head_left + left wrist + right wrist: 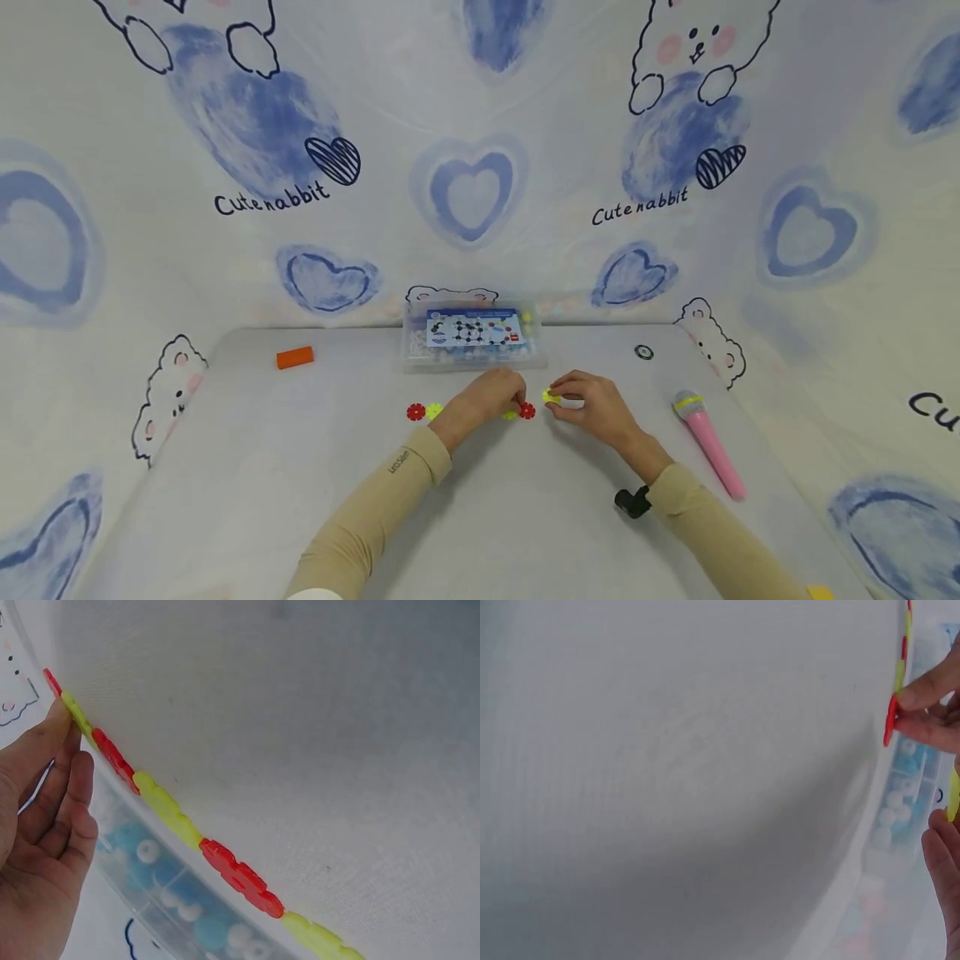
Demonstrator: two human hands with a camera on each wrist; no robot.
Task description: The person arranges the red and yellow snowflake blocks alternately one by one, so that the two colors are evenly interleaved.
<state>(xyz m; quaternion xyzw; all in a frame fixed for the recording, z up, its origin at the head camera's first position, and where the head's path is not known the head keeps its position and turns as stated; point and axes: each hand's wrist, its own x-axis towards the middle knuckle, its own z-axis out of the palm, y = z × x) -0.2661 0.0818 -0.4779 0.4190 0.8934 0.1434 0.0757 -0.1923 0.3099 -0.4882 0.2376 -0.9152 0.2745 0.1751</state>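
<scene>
A row of flower-shaped plastic discs, red and yellow by turns, lies on the table; a yellow disc (166,809) and a red disc (241,877) show well in the left wrist view. My left hand (491,394) reaches over the row, hiding its middle from the head view. Its thumb and fingertip pinch the red disc (528,411) at the row's right end. Just right of that end, my right hand (600,408) pinches a separate yellow disc (551,397) between thumb and fingers. That yellow disc (954,796) is partly cut off in the right wrist view.
Behind the hands stands a clear plastic box (472,363) with a blue label and beads inside. An orange cylinder (295,357) lies at the far left. To the right are a small dark-rimmed ring (643,352) and a pink toy microphone (714,450). Patterned cloth (472,250) hangs behind the table.
</scene>
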